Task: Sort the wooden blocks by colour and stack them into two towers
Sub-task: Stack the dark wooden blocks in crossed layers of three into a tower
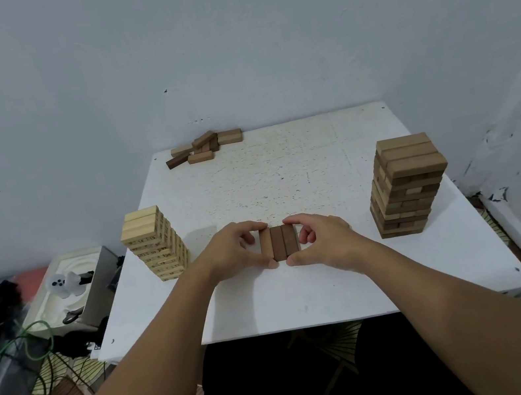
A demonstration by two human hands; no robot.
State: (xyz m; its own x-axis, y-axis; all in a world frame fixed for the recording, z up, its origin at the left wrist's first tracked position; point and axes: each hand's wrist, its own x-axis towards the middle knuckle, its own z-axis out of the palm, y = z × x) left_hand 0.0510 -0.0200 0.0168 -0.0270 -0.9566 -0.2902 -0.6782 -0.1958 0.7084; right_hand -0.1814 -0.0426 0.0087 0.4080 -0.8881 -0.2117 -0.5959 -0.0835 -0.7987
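Observation:
Three brown wooden blocks (278,243) lie side by side on the white table (302,287), near its middle front. My left hand (233,249) grips the row from the left, thumb at the near end and fingers curled at the far end. My right hand (323,238) grips it the same way from the right. A tall tower of pale blocks (154,244) stands at the table's left edge. A tower of brown blocks (405,185) stands at the right. A loose pile of several mixed blocks (203,148) lies at the far left corner.
The table stands in a corner, with a wall behind it and another to the right. On the floor to the left are a white moulded tray (70,290) with a small white figure, green and black cables (31,345), and a patterned mat.

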